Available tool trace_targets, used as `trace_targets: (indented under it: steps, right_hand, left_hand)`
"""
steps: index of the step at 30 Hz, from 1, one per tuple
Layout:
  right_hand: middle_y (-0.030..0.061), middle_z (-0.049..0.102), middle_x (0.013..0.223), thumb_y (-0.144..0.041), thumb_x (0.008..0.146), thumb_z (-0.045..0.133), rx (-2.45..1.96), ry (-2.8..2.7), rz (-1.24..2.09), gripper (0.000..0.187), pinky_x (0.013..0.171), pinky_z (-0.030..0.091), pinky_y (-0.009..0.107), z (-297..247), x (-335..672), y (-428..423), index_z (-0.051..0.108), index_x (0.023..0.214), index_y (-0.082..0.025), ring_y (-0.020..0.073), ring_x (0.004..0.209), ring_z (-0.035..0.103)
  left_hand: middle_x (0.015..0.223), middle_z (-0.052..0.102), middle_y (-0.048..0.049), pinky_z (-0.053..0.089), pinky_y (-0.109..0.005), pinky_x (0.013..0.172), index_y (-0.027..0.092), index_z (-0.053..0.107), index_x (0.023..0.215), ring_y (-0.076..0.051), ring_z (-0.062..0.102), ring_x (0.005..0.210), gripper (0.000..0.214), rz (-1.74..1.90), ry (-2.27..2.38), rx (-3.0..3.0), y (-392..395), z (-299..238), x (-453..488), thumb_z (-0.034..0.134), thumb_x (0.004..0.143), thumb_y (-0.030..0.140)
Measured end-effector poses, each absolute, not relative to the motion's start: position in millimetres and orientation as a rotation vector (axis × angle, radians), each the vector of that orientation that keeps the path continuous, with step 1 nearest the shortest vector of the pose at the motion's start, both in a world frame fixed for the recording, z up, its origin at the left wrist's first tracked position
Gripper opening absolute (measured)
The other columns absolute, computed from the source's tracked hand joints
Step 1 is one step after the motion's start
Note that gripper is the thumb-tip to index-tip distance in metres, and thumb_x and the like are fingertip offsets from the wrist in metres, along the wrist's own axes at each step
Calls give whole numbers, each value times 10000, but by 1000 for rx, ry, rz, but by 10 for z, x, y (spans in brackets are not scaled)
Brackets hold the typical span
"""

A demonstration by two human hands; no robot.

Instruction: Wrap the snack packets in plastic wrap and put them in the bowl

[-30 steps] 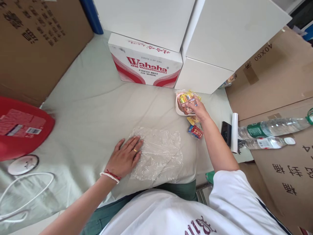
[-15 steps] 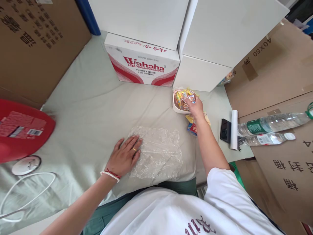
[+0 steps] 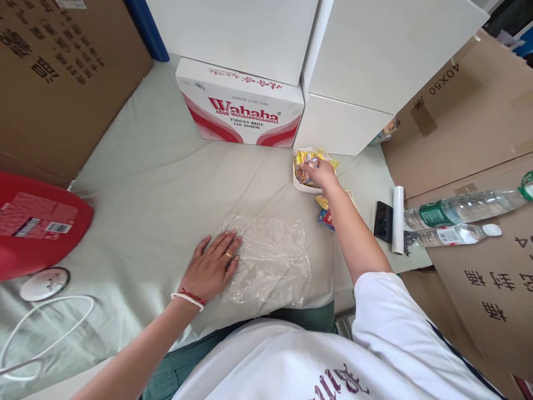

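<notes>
My left hand (image 3: 211, 266) lies flat with fingers spread on the left edge of a crumpled clear plastic bag (image 3: 270, 261), which rests on a pale cloth-covered surface (image 3: 158, 183). My right hand (image 3: 320, 173) reaches into a small white bowl (image 3: 300, 184) filled with colourful wrapped snacks (image 3: 303, 161). Its fingers are curled down among the packets, and what they grip is hidden. A few loose snack packets (image 3: 327, 218) lie on the cloth beside my right forearm.
A red-and-white Wahaha carton (image 3: 239, 108) and white boxes (image 3: 375, 61) stand behind the bowl. Brown cartons flank both sides. Two water bottles (image 3: 458, 219), a white roll (image 3: 397, 219) and a black object (image 3: 382, 221) lie at right. A red lid (image 3: 37, 222) and white cable (image 3: 45, 328) are at left.
My right hand has moved further left and deeper into the bowl of snacks. My left hand stays flat on the plastic bag.
</notes>
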State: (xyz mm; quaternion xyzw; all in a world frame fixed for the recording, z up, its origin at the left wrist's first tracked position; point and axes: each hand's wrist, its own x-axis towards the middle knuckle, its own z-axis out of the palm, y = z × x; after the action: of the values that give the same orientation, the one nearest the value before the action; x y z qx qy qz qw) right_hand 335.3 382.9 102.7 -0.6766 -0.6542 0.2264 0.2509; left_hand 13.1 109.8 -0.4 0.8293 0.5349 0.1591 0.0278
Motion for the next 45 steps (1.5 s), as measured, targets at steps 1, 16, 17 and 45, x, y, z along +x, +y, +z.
trace_targets:
  steps: [1, 16, 17, 45]
  right_hand:
    - [83, 762, 949, -559, 850, 692, -1887, -1786, 589, 356, 913, 549, 434, 1006, 3338, 3790, 697, 959, -221, 299, 935, 718]
    - [173, 605, 1472, -678, 855, 677, -1623, -1604, 490, 644, 1166, 452, 462, 723, 3344, 3252, 632, 1282, -197, 311, 1428, 525]
    - [166, 588, 1489, -682, 839, 696, -1584, -1561, 461, 649, 1167, 457, 466, 745, 3392, 3201, 625, 1279, -209, 310, 1438, 513]
    - [43, 681, 774, -255, 725, 670, -1714, -2032, 956, 89, 894, 547, 423, 1109, 4053, 4511, 663, 786, -191, 261, 871, 646]
  left_hand:
    - [1574, 574, -153, 285, -550, 1231, 202, 589, 1492, -312, 564, 1436, 490, 485, 1655, 2554, 1099, -3, 132, 420, 1052, 338]
    - [1558, 593, -147, 293, -559, 1224, 217, 591, 1499, -308, 559, 1436, 510, 449, 1676, 2536, 1101, -1, 143, 385, 1055, 358]
    - [1559, 592, -146, 294, -557, 1224, 217, 590, 1500, -307, 557, 1438, 510, 443, 1677, 2537, 1100, 3, 145, 383, 1055, 358]
    - [1571, 580, -141, 294, -557, 1241, 244, 534, 1555, -316, 555, 1450, 535, 438, 1670, 2510, 1094, 12, 109, 451, 1034, 337]
